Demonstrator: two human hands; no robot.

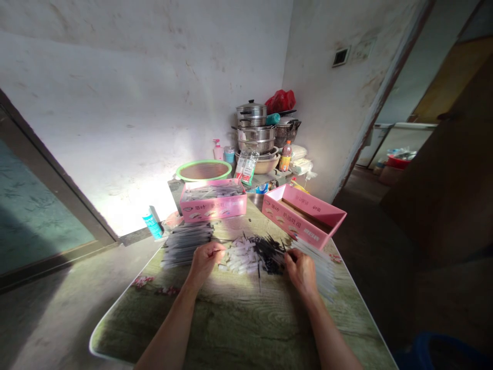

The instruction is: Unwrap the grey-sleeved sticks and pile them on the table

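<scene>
My left hand is closed in a pinch between a stack of grey, see-through strips and a heap of small white pieces. Whatever its fingertips hold is too small to make out. Beside the white heap lies a pile of thin black sticks, one of them pointing toward the front of the table. My right hand pinches at the right edge of that pile, and a thin black stick seems to rise from its fingertips. Pale clear strips lie under and right of this hand.
A pink box filled with clear strips stands at the back of the wood-patterned table. Another pink box sits at the back right. Behind them are a green-rimmed basin, stacked steel pots and a bottle.
</scene>
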